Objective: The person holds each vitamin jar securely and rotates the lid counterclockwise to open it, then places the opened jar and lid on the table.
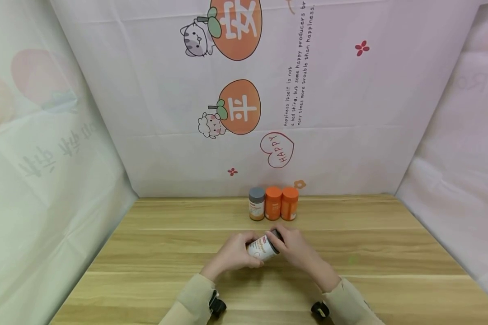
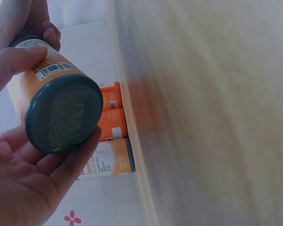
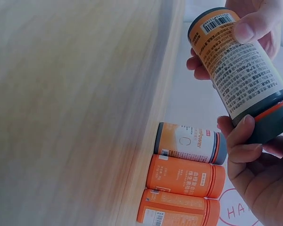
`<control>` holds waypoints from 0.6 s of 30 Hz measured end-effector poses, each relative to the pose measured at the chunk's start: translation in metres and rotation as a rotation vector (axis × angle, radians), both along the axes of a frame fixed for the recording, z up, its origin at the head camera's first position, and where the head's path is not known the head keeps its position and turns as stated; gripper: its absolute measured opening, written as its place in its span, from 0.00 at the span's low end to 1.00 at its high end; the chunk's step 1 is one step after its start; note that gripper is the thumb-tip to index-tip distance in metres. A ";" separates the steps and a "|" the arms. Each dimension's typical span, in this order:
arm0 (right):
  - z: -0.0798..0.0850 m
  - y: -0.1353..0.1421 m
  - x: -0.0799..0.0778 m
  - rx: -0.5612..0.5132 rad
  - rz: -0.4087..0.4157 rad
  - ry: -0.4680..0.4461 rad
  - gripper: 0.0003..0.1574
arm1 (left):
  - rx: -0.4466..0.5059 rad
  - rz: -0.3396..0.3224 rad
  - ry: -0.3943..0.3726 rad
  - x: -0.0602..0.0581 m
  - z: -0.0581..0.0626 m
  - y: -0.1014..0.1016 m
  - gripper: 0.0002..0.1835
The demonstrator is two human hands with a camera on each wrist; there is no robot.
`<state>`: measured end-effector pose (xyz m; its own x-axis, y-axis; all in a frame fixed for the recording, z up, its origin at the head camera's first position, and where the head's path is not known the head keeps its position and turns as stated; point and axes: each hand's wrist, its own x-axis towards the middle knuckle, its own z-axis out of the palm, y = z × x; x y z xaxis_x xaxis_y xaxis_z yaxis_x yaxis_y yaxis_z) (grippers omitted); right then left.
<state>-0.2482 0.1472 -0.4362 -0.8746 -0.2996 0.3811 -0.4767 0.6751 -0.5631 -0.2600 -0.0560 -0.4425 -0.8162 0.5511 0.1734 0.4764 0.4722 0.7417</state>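
Above the table in the head view, both hands hold a supplement bottle [image 1: 262,249] tilted, with a white and orange label and dark grey ends. My left hand [image 1: 236,253] grips its body near the base, thumb across the printed label. The dark base [image 2: 63,117] faces the left wrist camera. Fingers of my right hand [image 1: 296,249] curl round the dark grey lid [image 3: 270,123] at the upper end. An orange band shows at the lid's edge in the right wrist view.
Behind the hands stand a similar grey-lidded bottle [image 1: 257,204] and two orange bottles [image 1: 273,204] [image 1: 289,204], side by side on the wooden table [image 1: 179,234]. A printed white cloth [image 1: 329,149] hangs behind, and pale cloth covers both sides.
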 end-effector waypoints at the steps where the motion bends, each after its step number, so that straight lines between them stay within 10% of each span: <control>1: 0.000 0.000 0.000 0.002 0.003 0.002 0.15 | 0.000 -0.002 0.001 0.000 0.000 0.000 0.22; 18: 0.001 0.000 0.001 0.078 0.043 0.052 0.12 | 0.043 -0.005 -0.081 -0.001 -0.002 0.000 0.19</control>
